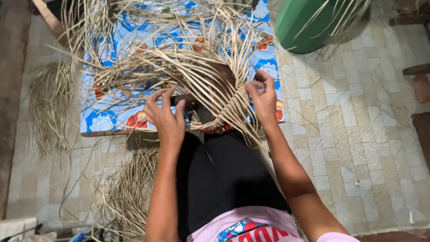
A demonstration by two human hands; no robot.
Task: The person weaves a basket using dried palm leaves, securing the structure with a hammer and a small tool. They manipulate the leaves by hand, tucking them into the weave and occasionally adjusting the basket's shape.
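Note:
A half-woven piece of pale dry palm strips [210,85] lies on a low table covered with a blue flowered cloth [103,121]. Many loose strip ends fan out from it to the left and upward. My left hand [166,117] rests at the near edge of the weave, fingers spread and touching the strips. My right hand [263,96] is at the weave's right side, thumb and fingers pinching a strip end. A dark wooden form [219,74] shows under the weave. My lap in black cloth [224,179] is just below.
Bundles of dry strips lie on the tiled floor at left [51,107] and beside my left leg [127,192]. A green plastic bucket [304,24] stands at the upper right. Dark wooden furniture parts [419,85] line the right edge.

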